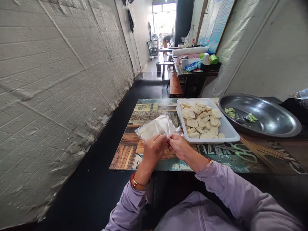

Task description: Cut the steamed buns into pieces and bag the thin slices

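A clear plastic bag (157, 125) with something whitish inside lies on the wood-patterned tabletop. My left hand (154, 148) pinches the near edge of this bag, its fingers closed. Right beside it, my right hand (178, 146) grips the same gathered edge, the fingertips of both hands almost touching. The exact hold is partly hidden by the fingers. Just beyond my right hand stands a white plastic tray (231, 136) filled with pale cut slices (192, 123).
A wide metal bowl (271, 112) holding green bits and a dark-handled tool is at the right. Green-handled scissors (245, 154) and thin wooden skewers (264, 150) lie before it. Farther back are a cluttered table (185, 72), a bench (175, 84) and a bending person (166, 39).
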`<state>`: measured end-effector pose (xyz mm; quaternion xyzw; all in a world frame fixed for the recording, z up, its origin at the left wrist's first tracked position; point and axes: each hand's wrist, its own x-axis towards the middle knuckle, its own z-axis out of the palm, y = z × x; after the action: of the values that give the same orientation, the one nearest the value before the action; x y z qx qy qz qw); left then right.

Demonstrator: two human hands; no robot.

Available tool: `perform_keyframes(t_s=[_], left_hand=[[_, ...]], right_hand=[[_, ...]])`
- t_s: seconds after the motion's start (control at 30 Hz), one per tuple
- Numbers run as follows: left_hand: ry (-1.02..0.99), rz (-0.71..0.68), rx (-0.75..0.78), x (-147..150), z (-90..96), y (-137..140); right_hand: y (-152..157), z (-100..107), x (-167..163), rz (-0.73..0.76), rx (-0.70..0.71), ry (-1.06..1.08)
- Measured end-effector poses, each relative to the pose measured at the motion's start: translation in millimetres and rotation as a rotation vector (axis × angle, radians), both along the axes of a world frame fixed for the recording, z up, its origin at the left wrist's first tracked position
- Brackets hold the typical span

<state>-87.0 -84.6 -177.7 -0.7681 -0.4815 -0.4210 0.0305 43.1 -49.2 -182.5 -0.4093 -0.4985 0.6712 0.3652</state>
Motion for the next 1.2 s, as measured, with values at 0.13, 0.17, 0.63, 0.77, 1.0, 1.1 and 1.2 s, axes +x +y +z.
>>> perform_keyframes(t_s=[0.13,0.17,0.63,0.77,1.0,1.1,1.2], left_hand=[[-0.058,0.000,0.036,-1.1,5.5,1.7],[-0.064,0.013,0.034,-1.6,7.1,2.3],[-0.099,0.189,0.092,22.6,19.6,-10.1],[-0.110,0.138,0.106,49.1,23.0,-14.4],[-0.106,-0.206,0.079,122.0,14.5,-10.8],[-0.076,-0.381,-0.050,153.5,3.1,-10.5],[0.017,-0.430,-0.199,182.9,-9.4,-5.7]], right_hand=[[21.3,-13.0,-5.0,-0.108,0.127,-0.136],[27.3,-15.9,-4.4,-0.130,0.140,-0.163],[-14.1,-25.0,80.1,-0.068,0.552,-0.444],[-46.3,-27.4,135.2,-0.152,0.571,-0.392],[-55.6,-39.6,240.8,-0.616,0.465,-0.507],[-57.6,-48.9,280.8,-0.736,0.608,-0.695],[-59.1,-59.4,316.1,-0.737,0.717,-0.971]])
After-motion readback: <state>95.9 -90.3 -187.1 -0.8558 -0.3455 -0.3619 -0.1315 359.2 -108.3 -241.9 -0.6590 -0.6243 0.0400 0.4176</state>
